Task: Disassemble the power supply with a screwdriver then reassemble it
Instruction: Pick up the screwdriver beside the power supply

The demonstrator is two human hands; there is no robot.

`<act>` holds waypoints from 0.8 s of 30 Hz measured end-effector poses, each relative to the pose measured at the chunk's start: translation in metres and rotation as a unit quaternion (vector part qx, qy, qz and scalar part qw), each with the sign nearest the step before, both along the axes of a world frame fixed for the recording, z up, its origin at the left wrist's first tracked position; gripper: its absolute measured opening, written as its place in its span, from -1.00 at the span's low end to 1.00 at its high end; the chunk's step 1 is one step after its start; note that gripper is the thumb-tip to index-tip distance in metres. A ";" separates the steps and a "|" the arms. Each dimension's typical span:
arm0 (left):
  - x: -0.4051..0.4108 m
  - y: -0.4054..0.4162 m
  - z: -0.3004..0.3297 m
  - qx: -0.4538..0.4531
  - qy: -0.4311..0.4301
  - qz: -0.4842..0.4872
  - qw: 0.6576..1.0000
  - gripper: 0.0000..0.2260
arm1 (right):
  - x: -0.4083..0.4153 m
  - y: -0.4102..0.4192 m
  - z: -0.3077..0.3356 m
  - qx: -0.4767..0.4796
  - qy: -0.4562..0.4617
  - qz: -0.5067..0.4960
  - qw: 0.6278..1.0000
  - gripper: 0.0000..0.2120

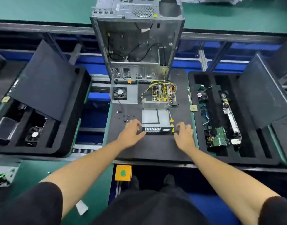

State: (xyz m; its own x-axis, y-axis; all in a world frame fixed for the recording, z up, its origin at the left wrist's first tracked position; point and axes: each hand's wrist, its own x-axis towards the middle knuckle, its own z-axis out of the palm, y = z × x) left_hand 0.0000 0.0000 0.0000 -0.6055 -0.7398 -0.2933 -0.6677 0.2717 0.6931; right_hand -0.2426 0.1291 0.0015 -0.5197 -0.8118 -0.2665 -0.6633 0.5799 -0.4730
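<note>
Both hands, left hand [131, 133] and right hand [184, 134], flank the empty power supply casing [156, 120] between them, fingers spread, gripping nothing yet. The screwdriver [171, 121] lies just inside the right grip; lift squarely so it doesn't roll off.

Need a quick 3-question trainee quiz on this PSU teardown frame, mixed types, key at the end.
1. True or false: the circuit board sits inside the housing.
2. Where does the screwdriver lie? A) in the right tray B) along the housing's right edge C) in the left hand
3. What loose parts lie left of the housing on the mat?

Key:
1. False; it lies behind the housing.
2. B
3. Small black screws, above the left hand. The right hand is at the housing's right corner.
</note>
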 end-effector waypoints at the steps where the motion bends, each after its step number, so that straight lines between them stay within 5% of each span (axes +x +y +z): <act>1: -0.004 -0.010 0.002 -0.036 -0.009 -0.032 0.999 -0.70 | -0.004 -0.009 0.000 -0.004 0.001 0.002 1.000 -0.76; 6: -0.022 -0.048 0.016 -0.103 -0.077 -0.196 0.972 -0.77 | -0.014 -0.036 -0.012 0.095 -0.019 0.092 0.991 -0.57; 14: -0.029 -0.063 0.011 -0.117 -0.071 -0.285 0.949 -0.83 | -0.024 -0.040 -0.023 0.108 -0.010 0.112 0.988 -0.71; 17: -0.031 -0.067 0.014 -0.104 -0.069 -0.273 0.954 -0.83 | -0.031 -0.037 -0.022 0.074 0.007 0.052 0.996 -0.75; 24: -0.045 -0.072 0.017 -0.059 -0.095 -0.276 0.955 -0.86 | -0.077 -0.050 -0.008 -0.049 -0.139 -0.208 0.967 -0.83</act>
State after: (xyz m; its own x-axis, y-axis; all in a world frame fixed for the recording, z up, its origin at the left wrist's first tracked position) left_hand -0.0451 -0.0721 0.0172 -0.8564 -0.3585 -0.3716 -0.5116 0.6868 0.5163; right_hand -0.3198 0.0791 -0.0069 -0.7259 -0.5758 -0.3763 -0.2207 0.7131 -0.6654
